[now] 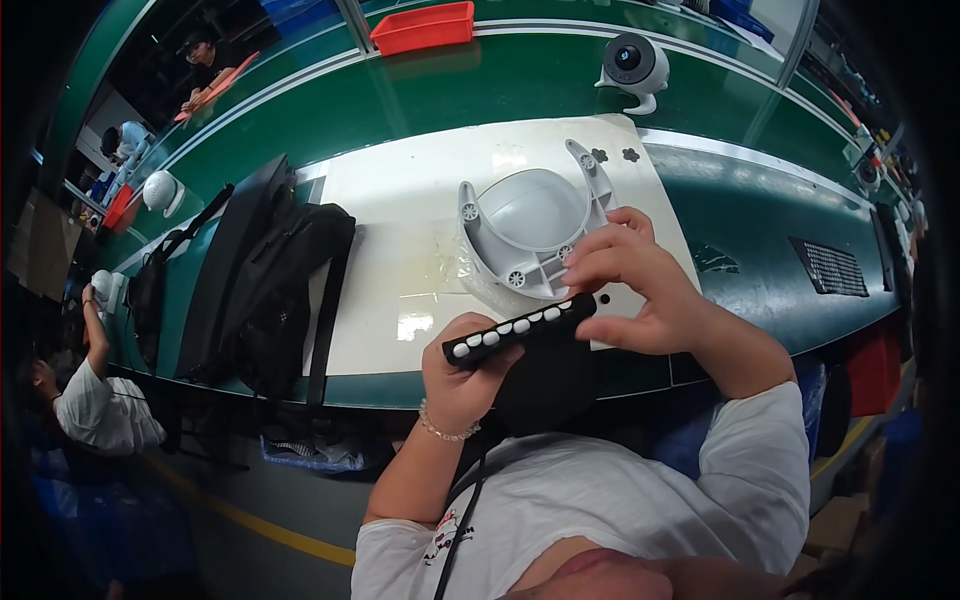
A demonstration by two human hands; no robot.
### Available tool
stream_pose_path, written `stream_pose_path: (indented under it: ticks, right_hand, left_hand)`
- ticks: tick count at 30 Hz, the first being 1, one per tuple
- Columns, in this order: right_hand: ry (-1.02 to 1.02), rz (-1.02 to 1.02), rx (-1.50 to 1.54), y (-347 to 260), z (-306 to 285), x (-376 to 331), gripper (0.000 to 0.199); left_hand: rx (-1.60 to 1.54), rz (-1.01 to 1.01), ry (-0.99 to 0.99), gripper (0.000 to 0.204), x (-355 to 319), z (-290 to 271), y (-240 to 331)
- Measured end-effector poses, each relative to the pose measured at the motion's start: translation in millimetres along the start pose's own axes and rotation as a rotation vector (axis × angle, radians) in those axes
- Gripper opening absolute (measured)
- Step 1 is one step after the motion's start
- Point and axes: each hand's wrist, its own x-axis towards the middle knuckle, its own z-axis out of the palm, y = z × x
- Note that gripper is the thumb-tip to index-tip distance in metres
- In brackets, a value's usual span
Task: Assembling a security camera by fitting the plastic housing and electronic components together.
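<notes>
My left hand (463,368) grips a black bar (520,327) set with a row of several small white round pieces, held level in front of my chest. My right hand (632,282) has its fingertips pinched at the bar's right end, just below a white domed plastic housing (535,228) with a curved flange and small round bosses. That housing lies on a white mat (420,200) on the green workbench (740,220).
A black backpack (265,290) lies left of the mat. A white round camera unit (633,66) and a red bin (424,27) stand farther back. A black grille piece (828,266) lies at the right. Other people work at the far left.
</notes>
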Motion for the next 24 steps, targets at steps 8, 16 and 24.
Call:
stream_pose_path:
  ticks: [8,16,24]
  right_hand:
    - [0.047,-0.194,-0.032,7,-4,0,0.017]
    - [0.138,-0.273,-0.105,6,11,-5,0.025]
    - [0.258,-0.537,-0.097,7,18,-7,0.035]
  left_hand:
    - [0.035,0.005,0.011,0.013,-2,2,3]
    - [-0.016,-0.037,0.034,0.014,-4,1,-1]
    - [0.036,0.003,0.034,0.017,-5,1,-6]
